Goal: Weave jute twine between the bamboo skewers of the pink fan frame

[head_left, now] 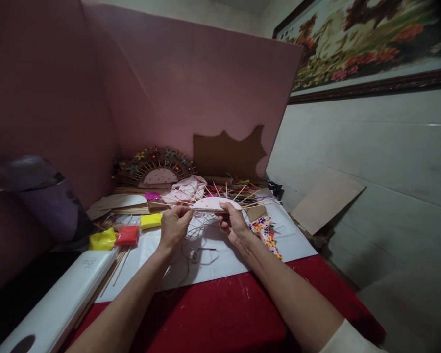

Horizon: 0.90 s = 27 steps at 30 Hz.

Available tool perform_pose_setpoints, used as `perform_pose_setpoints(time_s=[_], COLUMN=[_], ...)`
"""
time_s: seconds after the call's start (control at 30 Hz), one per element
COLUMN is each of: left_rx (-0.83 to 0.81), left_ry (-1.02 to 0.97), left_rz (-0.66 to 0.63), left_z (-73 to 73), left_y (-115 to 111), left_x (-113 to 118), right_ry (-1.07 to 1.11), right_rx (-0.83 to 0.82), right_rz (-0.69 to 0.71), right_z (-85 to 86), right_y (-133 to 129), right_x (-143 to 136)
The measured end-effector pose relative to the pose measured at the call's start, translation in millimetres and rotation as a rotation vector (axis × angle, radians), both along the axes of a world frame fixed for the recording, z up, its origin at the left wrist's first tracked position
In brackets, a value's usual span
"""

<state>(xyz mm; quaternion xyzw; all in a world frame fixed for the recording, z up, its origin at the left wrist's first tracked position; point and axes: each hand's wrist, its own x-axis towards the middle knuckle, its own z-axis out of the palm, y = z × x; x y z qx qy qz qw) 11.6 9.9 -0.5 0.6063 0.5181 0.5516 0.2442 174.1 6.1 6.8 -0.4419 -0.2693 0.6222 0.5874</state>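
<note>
A half-round piece (208, 203), covered in pale pink fabric with small red marks, is held up above the white sheet. Thin wooden sticks (227, 190) fan out from its curved edge. My right hand (234, 224) grips its right part, thumb on the front and fingers curled beneath. My left hand (175, 224) is closed in a pinch at the left corner of the piece; what lies between those fingertips is too small to make out. Loose thin twine (186, 252) hangs and loops below, between the hands.
Behind stands a decorated fan-shaped piece (160, 176) beside brown cardboard (228, 154). Yellow (150, 221) and red packets (127, 236) lie left, near a long white case (62, 299). Flowered fabric (266, 233) lies right, on the white sheet (294, 245) over red cloth (213, 318).
</note>
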Motion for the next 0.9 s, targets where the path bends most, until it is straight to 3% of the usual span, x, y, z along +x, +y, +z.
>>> perform_pose_setpoints(time_s=[0.3, 0.63, 0.9], left_rx=[0.007, 0.185, 0.147], left_ry=[-0.036, 0.145, 0.212], left_rz=[-0.028, 0.022, 0.057], left_z=[-1.2, 11.1, 7.2], left_y=[-1.9, -12.9, -7.5], left_x=[4.2, 2.0, -0.3], right_ry=[0.091, 0.008, 0.002], right_rx=[0.04, 0.038, 0.046], right_rz=[0.05, -0.028, -0.014], right_z=[-1.2, -1.3, 2.6], right_y=[0.7, 1.7, -2.3], right_x=[2.7, 2.1, 0.2])
